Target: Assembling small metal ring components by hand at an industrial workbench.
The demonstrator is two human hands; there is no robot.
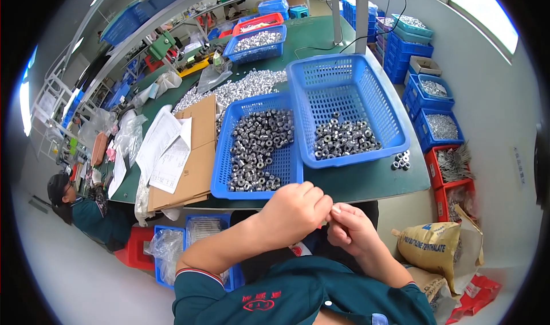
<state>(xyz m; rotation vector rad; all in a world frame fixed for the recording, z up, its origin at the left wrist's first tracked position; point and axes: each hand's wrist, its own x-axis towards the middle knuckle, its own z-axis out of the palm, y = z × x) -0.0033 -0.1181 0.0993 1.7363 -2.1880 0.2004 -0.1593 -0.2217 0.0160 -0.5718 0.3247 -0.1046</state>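
My left hand (299, 209) is closed, its fingers curled in front of the table's near edge. Close against it, my right hand (354, 228) is also closed, thumb and forefinger pinched together. Whatever lies between the fingers is hidden. Just beyond my hands stands a blue basket (285, 167) with many dark metal ring-shaped parts (252, 147). A second, larger blue basket (358, 98) sits to its right, with similar metal rings (346, 140) gathered at its near end. Several loose rings (402, 161) lie on the green table (375, 183) beside that basket.
Left of the baskets are cardboard sheets (197, 170) and papers (166, 164). Behind them spreads a pile of small silver parts (246, 87). Stacked blue crates (427, 98) and red bins (438, 202) line the right wall, near sacks (427, 239). A co-worker (94, 219) sits far left.
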